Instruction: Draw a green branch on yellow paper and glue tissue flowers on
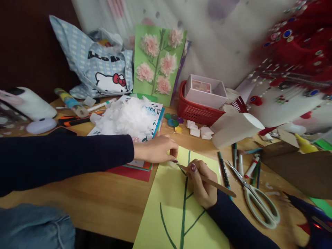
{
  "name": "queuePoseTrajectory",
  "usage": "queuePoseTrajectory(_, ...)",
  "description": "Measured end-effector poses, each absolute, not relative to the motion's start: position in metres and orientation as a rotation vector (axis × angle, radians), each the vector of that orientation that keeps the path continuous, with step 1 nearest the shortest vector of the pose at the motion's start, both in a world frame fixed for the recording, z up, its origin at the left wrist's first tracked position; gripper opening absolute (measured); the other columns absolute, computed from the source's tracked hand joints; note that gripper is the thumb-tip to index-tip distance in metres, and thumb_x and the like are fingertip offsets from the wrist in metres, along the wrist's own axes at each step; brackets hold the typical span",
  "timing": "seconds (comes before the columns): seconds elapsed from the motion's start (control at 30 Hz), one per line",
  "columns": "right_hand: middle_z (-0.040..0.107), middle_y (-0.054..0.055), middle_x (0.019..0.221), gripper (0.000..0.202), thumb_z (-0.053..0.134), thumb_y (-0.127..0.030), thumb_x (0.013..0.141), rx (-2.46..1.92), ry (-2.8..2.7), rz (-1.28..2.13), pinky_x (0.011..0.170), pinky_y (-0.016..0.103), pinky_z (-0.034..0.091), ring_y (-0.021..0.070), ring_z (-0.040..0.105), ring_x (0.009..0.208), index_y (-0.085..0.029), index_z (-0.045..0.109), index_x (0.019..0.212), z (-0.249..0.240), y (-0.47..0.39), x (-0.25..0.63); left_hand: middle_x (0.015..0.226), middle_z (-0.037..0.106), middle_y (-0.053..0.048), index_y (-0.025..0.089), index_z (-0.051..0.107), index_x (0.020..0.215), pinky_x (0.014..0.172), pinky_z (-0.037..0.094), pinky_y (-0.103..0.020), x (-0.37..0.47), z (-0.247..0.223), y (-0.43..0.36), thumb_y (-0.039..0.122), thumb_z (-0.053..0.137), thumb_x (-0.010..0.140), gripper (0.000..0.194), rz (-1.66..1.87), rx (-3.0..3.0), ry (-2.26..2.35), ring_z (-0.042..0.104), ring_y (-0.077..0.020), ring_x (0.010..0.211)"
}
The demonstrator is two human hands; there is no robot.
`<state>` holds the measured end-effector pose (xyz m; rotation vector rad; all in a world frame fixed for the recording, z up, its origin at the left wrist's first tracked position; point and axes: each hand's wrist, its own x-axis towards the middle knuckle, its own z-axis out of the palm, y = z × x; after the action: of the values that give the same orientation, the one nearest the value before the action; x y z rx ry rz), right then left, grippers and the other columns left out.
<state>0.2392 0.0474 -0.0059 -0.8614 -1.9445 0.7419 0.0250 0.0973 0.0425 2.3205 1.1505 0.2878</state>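
A yellow sheet of card (pixel 155 221) lies on the table, with a dark green stem and branches drawn on it. My right hand (pixel 203 183) rests on the card, its fingers closed round a flat wooden craft stick (pixel 218 186). The stick's tip points at a branch near the top of the drawing. Close to that tip is my left hand (pixel 162 148), with fingers curled and pinched over the card's upper left part. A small whitish bit shows under these fingers, too unclear to name. Left of the card, a heap of white tissue paper pieces (pixel 127 116) sits on stacked printed sheets.
Right of the card lie scissors (pixel 255 199), markers (pixel 224 169) and a glue gun (pixel 308 211). Behind stand a red basket (pixel 194 112), a white paper cup (pixel 236 129) and a green card with pink paper flowers (pixel 157 64). A blue checked bag (pixel 103 69) stands back left.
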Motion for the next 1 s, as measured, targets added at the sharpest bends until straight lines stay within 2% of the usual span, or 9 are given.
queuePoseTrajectory(0.17,0.050,-0.002,0.064,0.025,0.043,-0.025,0.103,-0.985,-2.001,0.677,0.052,0.024,0.038,0.0111,0.046,0.053,-0.021,0.049,0.078,-0.006,0.049,0.236,0.102,0.069,-0.006,0.018,0.071,0.085,0.095,0.034,-0.041,0.028,0.044,0.097,0.025,0.073,0.089,0.008,0.280,2.309,1.225,0.057,-0.0280,0.109)
queuePoseTrajectory(0.47,0.052,-0.003,0.062,0.027,0.043,-0.030,0.103,-1.072,-2.010,0.638,0.051,0.022,0.039,0.0110,0.048,0.052,-0.021,0.048,0.078,-0.001,0.053,0.230,0.101,0.070,-0.005,0.018,0.067,0.086,0.095,0.035,-0.040,0.027,0.042,0.099,0.029,0.068,0.091,0.012,0.255,2.285,1.273,0.057,-0.0272,0.109)
queuePoseTrajectory(0.57,0.052,-0.003,0.060,0.028,0.044,-0.032,0.103,-1.110,-2.005,0.645,0.050,0.022,0.039,0.0111,0.048,0.051,-0.021,0.048,0.077,0.000,0.054,0.229,0.104,0.069,-0.005,0.019,0.065,0.094,0.095,0.035,-0.039,0.023,0.045,0.097,0.027,0.064,0.090,0.009,0.263,2.290,1.278,0.057,-0.0265,0.109)
queuePoseTrajectory(0.67,0.054,-0.003,0.061,0.029,0.044,-0.033,0.103,-1.122,-1.998,0.661,0.050,0.021,0.040,0.0108,0.049,0.051,-0.021,0.049,0.077,0.001,0.054,0.228,0.119,0.064,-0.010,0.017,0.059,0.113,0.097,0.035,-0.041,0.012,0.050,0.091,0.032,0.070,0.084,0.035,0.271,2.309,1.284,0.053,-0.0295,0.116)
queuePoseTrajectory(0.77,0.055,-0.002,0.061,0.029,0.043,-0.032,0.103,-1.106,-2.004,0.666,0.049,0.021,0.040,0.0105,0.050,0.051,-0.021,0.050,0.077,0.002,0.054,0.227,0.135,0.055,-0.016,0.016,0.049,0.133,0.103,0.031,-0.044,-0.001,0.050,0.081,0.044,0.078,0.076,0.070,0.247,2.383,1.294,0.045,-0.0349,0.127)
queuePoseTrajectory(0.83,0.055,-0.002,0.062,0.028,0.043,-0.032,0.102,-1.105,-2.014,0.660,0.050,0.021,0.040,0.0104,0.050,0.051,-0.020,0.052,0.078,0.002,0.054,0.226,0.143,0.050,-0.018,0.017,0.041,0.142,0.108,0.025,-0.047,-0.006,0.046,0.075,0.053,0.079,0.074,0.086,0.224,2.432,1.306,0.040,-0.0379,0.134)
queuePoseTrajectory(0.9,0.055,-0.003,0.061,0.027,0.044,-0.031,0.102,-1.120,-2.021,0.658,0.050,0.021,0.040,0.0104,0.050,0.051,-0.020,0.053,0.080,0.001,0.054,0.226,0.147,0.047,-0.020,0.017,0.037,0.145,0.111,0.018,-0.050,-0.008,0.040,0.071,0.059,0.078,0.073,0.093,0.202,2.457,1.296,0.036,-0.0393,0.137)
queuePoseTrajectory(1.0,0.056,-0.002,0.062,0.025,0.045,-0.030,0.102,-1.134,-2.038,0.642,0.050,0.021,0.040,0.0106,0.051,0.051,-0.020,0.053,0.080,0.001,0.054,0.225,0.150,0.046,-0.020,0.018,0.035,0.147,0.115,0.007,-0.053,-0.006,0.034,0.068,0.060,0.077,0.076,0.092,0.178,2.488,1.247,0.033,-0.0378,0.141)
